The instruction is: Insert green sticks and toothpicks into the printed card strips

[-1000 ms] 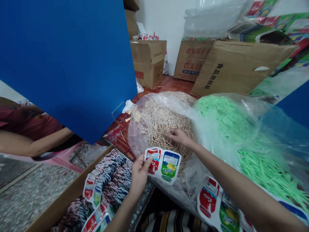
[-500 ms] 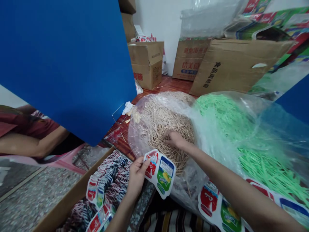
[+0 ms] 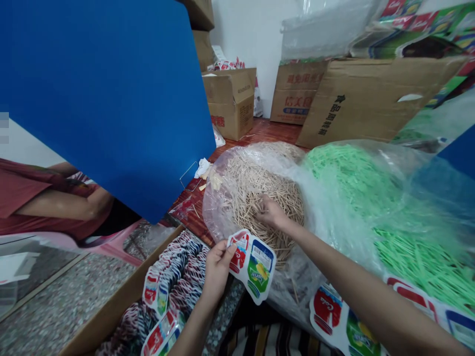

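Observation:
My left hand (image 3: 218,264) pinches a bottle-shaped candy packet (image 3: 256,264) at its left edge, thumb on top. The packet has a red Cola half and a green-and-blue Sprite half, and is tilted. My right hand (image 3: 271,211) reaches into a heap of thin tan sticks (image 3: 256,178) in a clear plastic bag (image 3: 213,207). Its fingers curl down among the sticks, with the fingertips partly hidden. Below my left forearm, an open carton (image 3: 122,291) holds rows of similar packets (image 3: 189,262). More packets (image 3: 328,311) lie under my right forearm.
Right of the sticks, a clear bag holds green strips (image 3: 352,173). A large blue panel (image 3: 122,99) stands at left; a person in a red shirt (image 3: 22,198) sits behind it. Cardboard boxes (image 3: 237,104) stand at the back on the reddish-brown tabletop (image 3: 265,129).
The view has shifted slightly, so most things appear a little further right. My left hand keeps the packet; my right hand stays in the sticks. More of the seated person shows.

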{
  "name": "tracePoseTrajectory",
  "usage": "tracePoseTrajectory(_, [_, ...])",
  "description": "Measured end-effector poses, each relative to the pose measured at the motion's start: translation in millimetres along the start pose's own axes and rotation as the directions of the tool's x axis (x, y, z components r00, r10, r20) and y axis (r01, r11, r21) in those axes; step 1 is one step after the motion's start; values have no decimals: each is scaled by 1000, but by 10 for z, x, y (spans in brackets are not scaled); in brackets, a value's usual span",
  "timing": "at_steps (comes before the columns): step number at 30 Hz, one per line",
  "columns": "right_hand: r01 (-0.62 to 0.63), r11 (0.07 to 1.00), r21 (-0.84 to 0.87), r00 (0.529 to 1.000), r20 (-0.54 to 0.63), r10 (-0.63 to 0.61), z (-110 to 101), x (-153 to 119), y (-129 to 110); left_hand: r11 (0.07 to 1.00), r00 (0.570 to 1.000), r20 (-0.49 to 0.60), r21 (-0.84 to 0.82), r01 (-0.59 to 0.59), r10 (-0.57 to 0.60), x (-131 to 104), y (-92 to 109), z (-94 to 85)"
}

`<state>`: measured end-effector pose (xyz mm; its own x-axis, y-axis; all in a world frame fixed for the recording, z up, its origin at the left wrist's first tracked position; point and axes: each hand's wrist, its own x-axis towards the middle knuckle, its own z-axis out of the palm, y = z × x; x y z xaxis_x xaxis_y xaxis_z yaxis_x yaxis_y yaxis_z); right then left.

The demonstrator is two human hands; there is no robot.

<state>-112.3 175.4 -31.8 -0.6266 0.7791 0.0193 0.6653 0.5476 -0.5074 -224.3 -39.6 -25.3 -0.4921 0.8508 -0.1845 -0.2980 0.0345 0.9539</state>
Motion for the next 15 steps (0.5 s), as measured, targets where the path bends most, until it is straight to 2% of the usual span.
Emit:
tracePoseTrajectory(8, [99, 994, 42, 995, -32, -97, -128, -118, 53, 998, 1000, -7, -61, -1, 1, 2, 35, 96])
tracePoseTrajectory(11, [85, 996, 22, 990, -118, -82, -193, -114, 51, 998, 1000, -12, -63, -11, 10, -11, 59, 118])
tracePoseTrajectory(15, [57, 998, -1, 986, -158, -56, -260, -108, 65, 999, 1000, -29, -52, -10, 9, -41, 78, 136])
